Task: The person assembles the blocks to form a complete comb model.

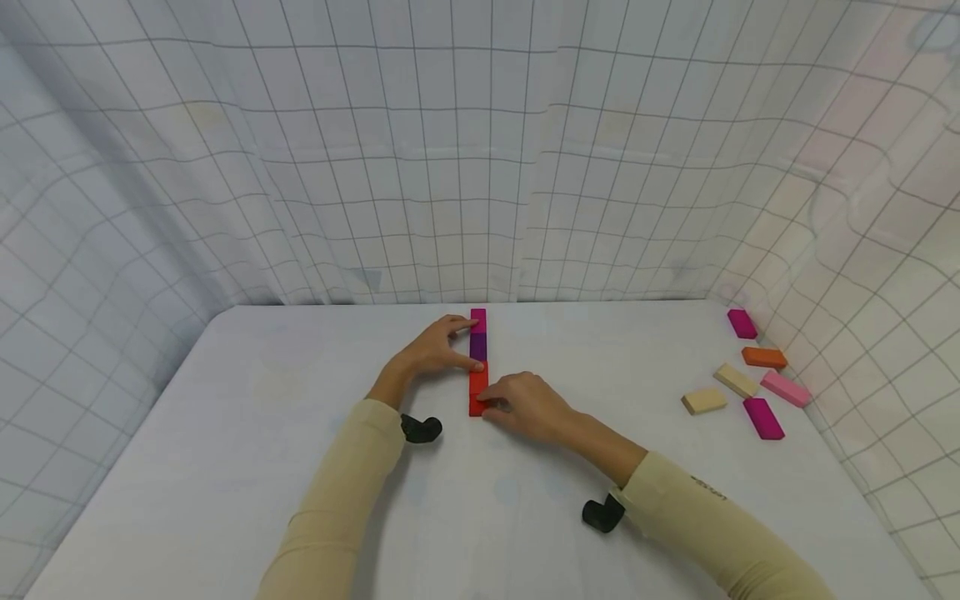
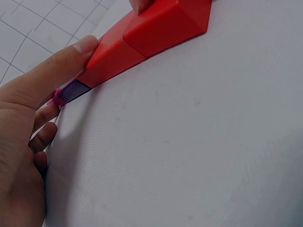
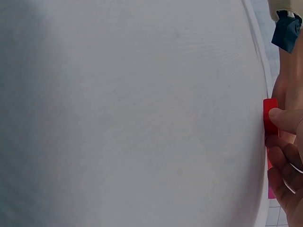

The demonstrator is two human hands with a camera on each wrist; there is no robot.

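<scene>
A straight row of blocks runs away from the person: a magenta block [image 1: 478, 315] at the far end, a purple block [image 1: 477, 347], a red block [image 1: 477, 381] and a nearer red block [image 1: 476, 409]. My left hand [image 1: 433, 347] lies along the row's left side, thumb touching the farther red block and index fingertip at the magenta one. In the left wrist view, that thumb [image 2: 86, 45] is stretched out straight. With thumb and bent fingers, my right hand [image 1: 531, 406] holds the nearer red block [image 3: 270, 105]. Some of its fingers are hidden.
Several loose blocks lie at the table's right side: an orange block [image 1: 764, 357], a pink block [image 1: 785, 388], two beige ones, including a beige block [image 1: 704, 401], and two magenta ones. Grid-patterned cloth [image 1: 480, 167] hangs behind and beside the white table [image 1: 225, 467].
</scene>
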